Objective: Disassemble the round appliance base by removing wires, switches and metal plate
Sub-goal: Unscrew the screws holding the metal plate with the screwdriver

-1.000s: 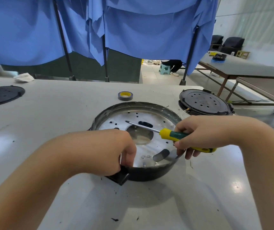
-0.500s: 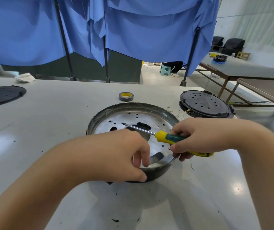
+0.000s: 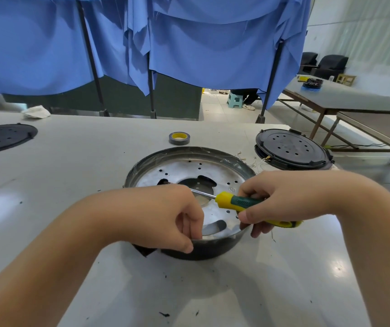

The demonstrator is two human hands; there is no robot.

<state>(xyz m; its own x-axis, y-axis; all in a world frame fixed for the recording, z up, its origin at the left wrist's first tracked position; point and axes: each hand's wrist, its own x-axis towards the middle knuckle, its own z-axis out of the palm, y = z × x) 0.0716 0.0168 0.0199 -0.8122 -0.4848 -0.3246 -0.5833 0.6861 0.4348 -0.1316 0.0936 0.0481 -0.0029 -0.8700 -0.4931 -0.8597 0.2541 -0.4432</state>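
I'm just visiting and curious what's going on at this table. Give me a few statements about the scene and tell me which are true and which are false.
1. The right hand holds a screwdriver with a yellow and green handle. True.
2. The left hand lies flat on the table. False: it grips the near rim of the round base.
3. A roll of tape sits inside the base. False: it lies on the table beyond it.
4. A metal plate with holes sits inside the base. True.
5. A black round lid lies to the right of the base. True.
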